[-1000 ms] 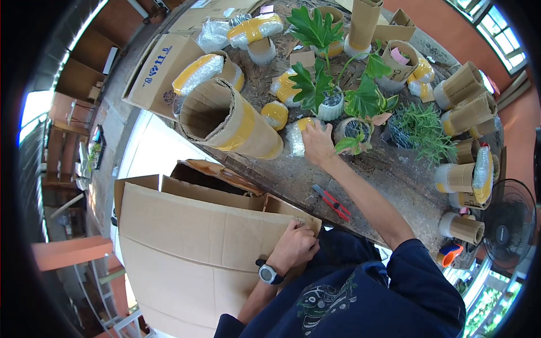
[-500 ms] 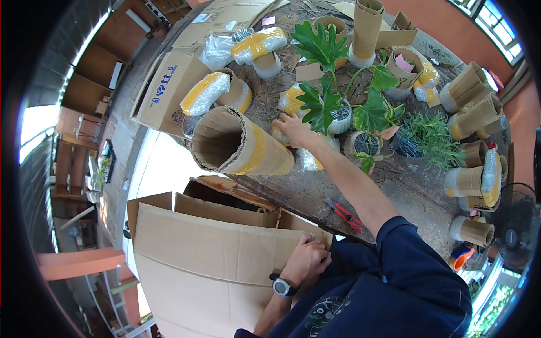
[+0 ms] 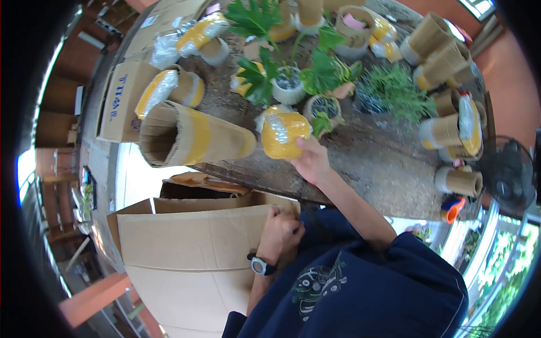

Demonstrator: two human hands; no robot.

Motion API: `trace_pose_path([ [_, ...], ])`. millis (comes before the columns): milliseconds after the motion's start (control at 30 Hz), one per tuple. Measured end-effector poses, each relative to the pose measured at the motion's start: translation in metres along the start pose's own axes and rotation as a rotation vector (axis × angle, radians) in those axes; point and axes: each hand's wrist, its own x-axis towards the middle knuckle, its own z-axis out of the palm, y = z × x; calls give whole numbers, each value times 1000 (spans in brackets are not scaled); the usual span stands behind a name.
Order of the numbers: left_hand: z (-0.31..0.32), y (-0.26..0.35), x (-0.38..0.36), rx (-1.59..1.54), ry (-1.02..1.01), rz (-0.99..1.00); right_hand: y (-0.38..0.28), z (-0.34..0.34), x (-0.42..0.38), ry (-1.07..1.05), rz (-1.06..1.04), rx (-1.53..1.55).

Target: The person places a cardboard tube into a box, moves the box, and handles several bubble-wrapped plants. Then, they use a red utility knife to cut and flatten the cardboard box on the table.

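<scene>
My right hand [image 3: 313,161] grips a rounded bundle [image 3: 282,133] of bubble wrap and yellow tape by its lower right side. The bundle is in front of the potted plants, over the table's near edge; what is inside it is hidden. Below, my left hand [image 3: 282,228], with a watch at the wrist, is closed on the upper right corner of a big open cardboard box [image 3: 191,239]. To the left of the bundle lies a wide cardboard tube [image 3: 217,135] with yellow tape. Behind it stands a large-leaved plant in a white pot [image 3: 288,89].
Feathery green plants [image 3: 391,93] sit right of the pots on the wooden table [image 3: 372,163]. Several cardboard-wrapped pots line its right side, by an orange tape dispenser [image 3: 452,210] and a black fan [image 3: 510,172]. A printed carton [image 3: 127,101] stands at the left.
My right hand has drawn back from among the pots and now holds the wrapped bundle. My left hand keeps its grip on the box. The whole view has shifted.
</scene>
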Motion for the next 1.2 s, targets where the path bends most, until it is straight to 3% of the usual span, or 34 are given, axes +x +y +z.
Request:
trace_pose_path([
  [67, 1, 0, -2, 6, 2, 4, -14, -7, -34, -95, 186, 329],
  [200, 2, 6, -5, 26, -4, 17, -41, -31, -76, 197, 376, 275],
  [333, 5, 8, -5, 18, -16, 26, -75, -49, -111, 405, 435, -112],
  [500, 10, 10, -5, 28, -24, 27, -123, -52, -141, 304, 210, -64],
  [600, 12, 14, -3, 39, -25, 30, -139, -39, -147, 397, 109, -65],
  [700, 12, 14, -3, 51, -31, 18, -141, -51, -156, 201, 48, 155],
  [800, 15, 16, -2, 54, -32, 16, -136, -53, -164, 184, -84, 141],
  [900, 17, 20, 0, 55, -19, 13, -151, -33, -161, -3, -259, -150],
  [1000, 20, 21, 0, 59, -17, 4, -169, -14, -156, 45, -433, -552],
  [1133, 26, 20, 0, 42, 24, 26, -186, -8, -151, -27, -526, -692],
  [1200, 27, 20, 0, 31, 45, 34, -186, -6, -151, 11, -554, -618],
])
